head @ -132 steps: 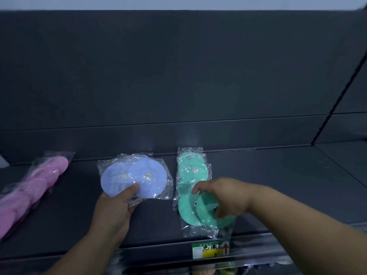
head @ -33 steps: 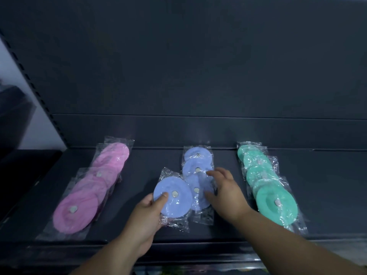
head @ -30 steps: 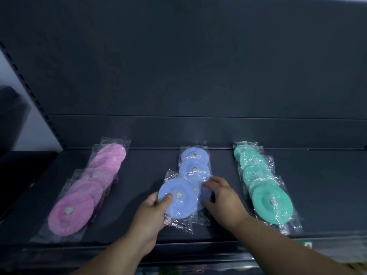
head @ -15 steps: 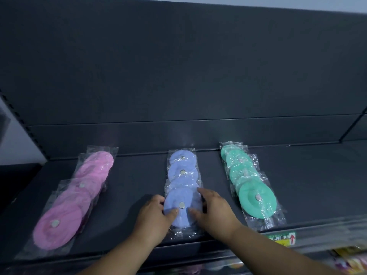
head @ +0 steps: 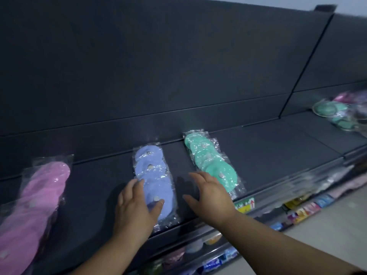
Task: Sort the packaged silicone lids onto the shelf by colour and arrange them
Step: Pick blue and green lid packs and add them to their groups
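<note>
There's the left hand (head: 137, 207) flat on the blue lids (head: 152, 173), right hand (head: 208, 195) spread and empty beside them, and those packets look light, floppy and slippery, best pinched at the wrapper edge.

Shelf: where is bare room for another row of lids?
Widest bare shelf lies between the green row and the mixed pile. A strip runs between pink row and blue row. The blue-green gap is crowded: right hand fills it.

A yellow price label (head: 244, 205) sits above colourful packets (head: 302, 212).
</note>
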